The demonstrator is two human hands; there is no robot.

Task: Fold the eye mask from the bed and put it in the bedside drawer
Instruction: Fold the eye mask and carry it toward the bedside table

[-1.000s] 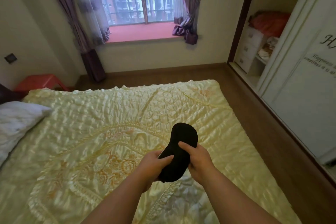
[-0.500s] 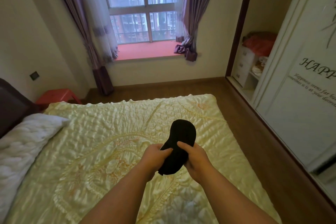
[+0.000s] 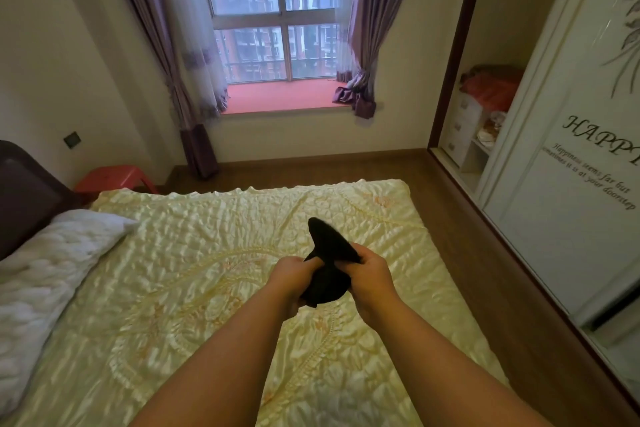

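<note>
Fingers of the left hand [image 3: 294, 276] and right hand [image 3: 372, 276] are pinched on the eye mask [image 3: 329, 253]; its 12 o'clock lobe should be folded down squarely.

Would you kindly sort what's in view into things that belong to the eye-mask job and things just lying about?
Job:
eye mask, held above the bed
left hand
right hand
bed

Lying about:
pillow
red stool
curtains
wardrobe

No bedside drawer in view.
</note>
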